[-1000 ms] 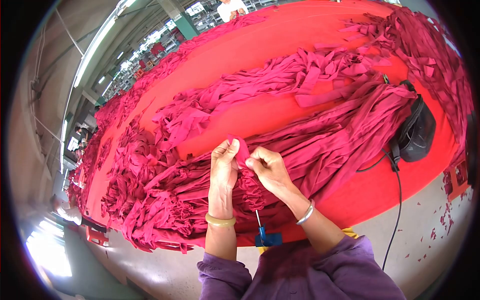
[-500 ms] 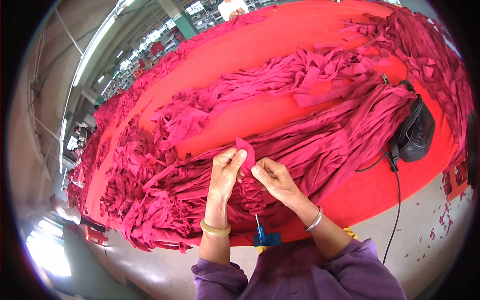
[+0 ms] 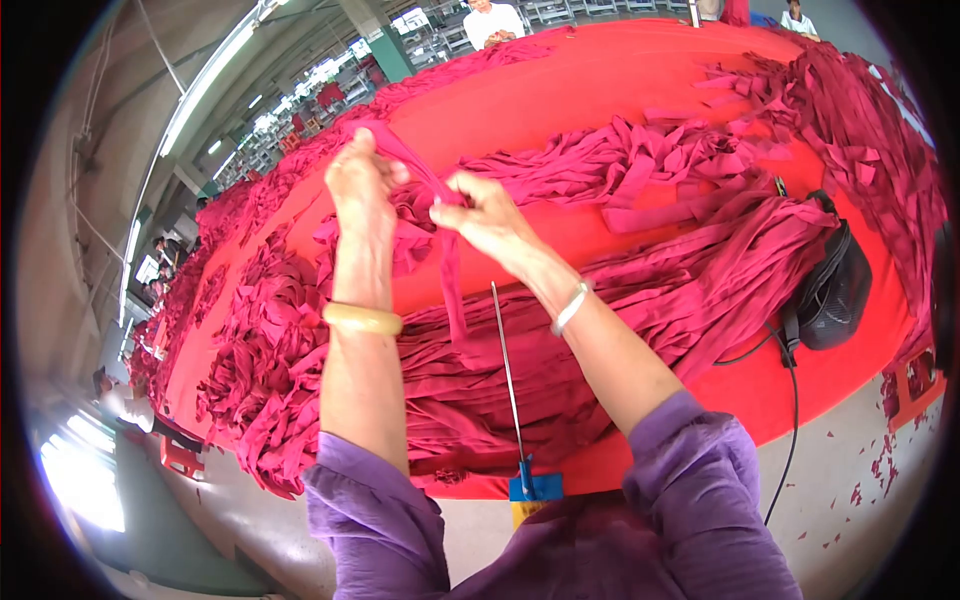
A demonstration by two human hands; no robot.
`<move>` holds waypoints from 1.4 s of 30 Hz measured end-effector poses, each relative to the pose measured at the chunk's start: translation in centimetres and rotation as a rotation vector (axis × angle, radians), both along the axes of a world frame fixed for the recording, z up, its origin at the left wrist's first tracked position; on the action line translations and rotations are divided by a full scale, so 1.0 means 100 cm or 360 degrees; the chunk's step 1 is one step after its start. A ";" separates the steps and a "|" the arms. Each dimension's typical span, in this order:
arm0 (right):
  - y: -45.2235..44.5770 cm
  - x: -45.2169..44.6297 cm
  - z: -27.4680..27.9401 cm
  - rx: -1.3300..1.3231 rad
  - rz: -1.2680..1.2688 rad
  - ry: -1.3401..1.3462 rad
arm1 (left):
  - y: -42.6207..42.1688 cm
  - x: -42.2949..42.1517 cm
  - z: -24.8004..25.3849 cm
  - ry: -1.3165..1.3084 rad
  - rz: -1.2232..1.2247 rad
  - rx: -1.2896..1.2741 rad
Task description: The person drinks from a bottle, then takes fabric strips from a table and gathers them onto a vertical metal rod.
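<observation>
Both my hands are raised above the cloth-covered table, with a dark pink fabric strip [image 3: 452, 290] between them. My left hand [image 3: 362, 185] is closed on the strip's upper part, which passes behind the fingers. Lower and to the right, my right hand [image 3: 485, 215] pinches the same strip, and a length dangles below it. A thin bare metal rod [image 3: 508, 370] stands in front of me, held at its foot by a blue base [image 3: 536, 487] on the table edge. Long bundled pink strips [image 3: 640, 300] lie behind the rod.
A black bag [image 3: 838, 285] with a cable sits on the red table covering [image 3: 560, 80] at right. More strip heaps [image 3: 265, 320] lie left, and others at the far right. A person in white [image 3: 492, 22] is across the table. Scraps litter the floor at right.
Both hands have moved up and away from me, the left one farther left, stretching the strip between them. The bunched fabric around the rod is gone, leaving the rod exposed.
</observation>
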State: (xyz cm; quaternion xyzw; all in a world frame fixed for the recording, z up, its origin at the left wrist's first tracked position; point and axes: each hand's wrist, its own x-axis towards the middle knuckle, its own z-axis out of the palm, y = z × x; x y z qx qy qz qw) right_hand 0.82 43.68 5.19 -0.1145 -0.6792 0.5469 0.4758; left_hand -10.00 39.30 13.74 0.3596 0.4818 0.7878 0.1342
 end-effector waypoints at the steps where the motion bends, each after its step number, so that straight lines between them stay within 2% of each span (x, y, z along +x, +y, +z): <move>1: 0.012 -0.004 0.005 0.0322 -0.0224 -0.0026 | 0.001 -0.009 0.007 -0.0014 -0.0004 0.0015; 3: 0.028 -0.008 0.009 0.0342 -0.0064 -0.0147 | -0.003 -0.025 0.013 -0.0025 0.0047 0.0011; 6: 0.042 0.003 0.008 0.0139 0.0369 -0.0594 | -0.012 -0.053 0.001 -0.0169 0.0135 -0.0026; 10: 0.050 0.011 -0.017 0.0116 0.0565 -0.0954 | -0.042 -0.111 -0.022 -0.0425 0.0357 -0.0008; 14: 0.048 0.009 -0.036 0.0170 0.0760 -0.0890 | -0.107 -0.192 -0.024 -0.0422 0.0417 0.0086; 16: 0.050 0.005 -0.042 0.0331 0.0814 -0.0907 | -0.157 -0.246 -0.012 -0.0339 0.0487 0.0109; 17: 0.051 0.004 -0.044 0.0314 0.0828 -0.0960 | -0.195 -0.284 -0.010 -0.0273 0.0580 0.0062; 18: 0.053 0.003 -0.047 0.0453 0.0794 -0.0968 | -0.240 -0.330 -0.008 -0.0161 0.0538 0.0173; 19: 0.055 0.004 -0.050 0.0595 0.0763 -0.0972 | -0.297 -0.386 -0.003 -0.0108 0.0690 0.0156; 20: 0.057 0.004 -0.054 0.0363 0.0865 -0.1148 | -0.356 -0.416 0.003 -0.0160 0.0836 0.0068; 21: 0.049 0.005 -0.060 0.0312 0.0814 -0.1040 | -0.428 -0.464 0.009 -0.0023 0.0825 0.0095; 22: 0.039 0.005 -0.065 0.0257 0.0764 -0.0936 | -0.463 -0.463 -0.003 -0.0074 0.1017 0.0166; 23: 0.027 -0.001 -0.058 0.0574 0.0686 -0.1005 | -0.488 -0.456 -0.005 -0.0126 0.1211 0.0228; 25: 0.007 -0.027 -0.048 0.0575 0.0925 -0.1090 | -0.468 -0.367 0.002 -0.0291 0.1463 0.0406; 26: 0.011 -0.046 -0.049 0.0641 0.1194 -0.1141 | -0.464 -0.351 -0.008 -0.0253 0.1519 0.0209; 27: 0.002 -0.047 -0.044 0.0599 0.1124 -0.1031 | -0.480 -0.382 -0.030 0.0100 0.1467 -0.0054; 28: -0.006 -0.044 -0.039 0.0556 0.1047 -0.0921 | -0.461 -0.363 -0.036 -0.0205 0.1348 0.0029; 29: -0.009 -0.047 -0.045 0.0501 0.1006 -0.0753 | -0.427 -0.320 -0.037 -0.0111 0.1368 -0.0295; 30: -0.010 -0.048 -0.047 0.0511 0.1017 -0.0765 | -0.390 -0.273 -0.037 0.0005 0.1382 -0.0613; 32: -0.011 -0.046 -0.051 -0.0115 0.1262 -0.0848 | -0.345 -0.259 -0.058 0.0459 0.1204 -0.1162; 33: -0.014 -0.044 -0.051 -0.0236 0.1295 -0.0793 | -0.315 -0.237 -0.073 0.0914 0.1026 -0.1158; 34: -0.018 -0.043 -0.050 -0.0221 0.1300 -0.0820 | -0.282 -0.212 -0.088 0.1318 0.1067 -0.1142; 35: -0.021 -0.043 -0.049 -0.0255 0.1298 -0.0767 | -0.249 -0.184 -0.106 0.1208 0.0818 -0.0906; 36: -0.025 -0.043 -0.048 -0.0287 0.1294 -0.0710 | -0.219 -0.135 -0.097 0.1330 0.0614 -0.1111; 37: -0.027 -0.044 -0.050 -0.0266 0.1303 -0.0691 | -0.194 -0.113 -0.115 0.1321 0.0458 -0.0950; 38: -0.030 -0.044 -0.048 -0.0247 0.1299 -0.0717 | -0.178 -0.090 -0.122 0.1572 0.0442 -0.1063; 40: -0.034 -0.042 -0.047 -0.0145 0.1278 -0.0709 | -0.152 -0.072 -0.142 0.1709 0.0185 -0.0848; 42: -0.039 -0.032 -0.036 -0.0028 0.1262 -0.0869 | -0.147 -0.066 -0.144 0.1679 0.0018 -0.0948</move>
